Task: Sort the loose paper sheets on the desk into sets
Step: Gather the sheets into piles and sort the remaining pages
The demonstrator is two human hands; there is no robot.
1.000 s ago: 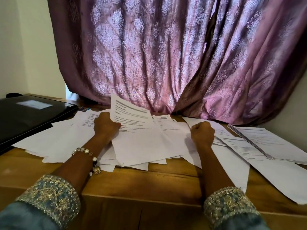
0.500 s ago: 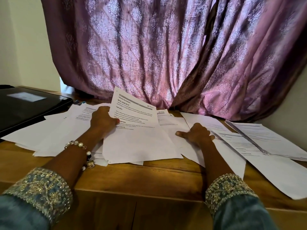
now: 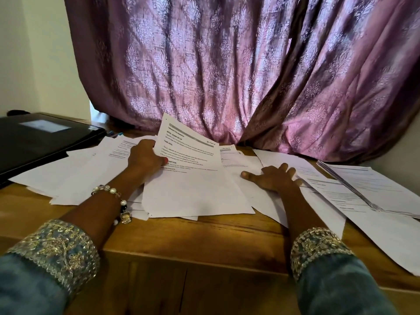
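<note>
The surface (image 3: 204, 237) was smooth brown wood. The sheets (image 3: 195, 192) were thin white paper. The curtain (image 3: 227, 64) was shiny purple cloth. The black case (image 3: 34, 142) looked glossy. The bracelet (image 3: 118, 198) had shiny beads.

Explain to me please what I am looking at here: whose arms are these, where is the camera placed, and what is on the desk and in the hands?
There is no machine here. A person wears a camera on the head, and it looks forward and down, so you see that person's own two arms reaching away from you.

The wooden desk is covered with loose paper sheets, many overlapping. At the far right lies a neater stack of sheets. At the far left sits a closed black device, perhaps a laptop. A purple patterned curtain hangs behind.

The left hand, with a beaded bracelet on its wrist, grips one printed sheet by its left edge, tilting its top up off the pile. The right hand lies flat with spread fingers on the sheets and holds nothing.
</note>
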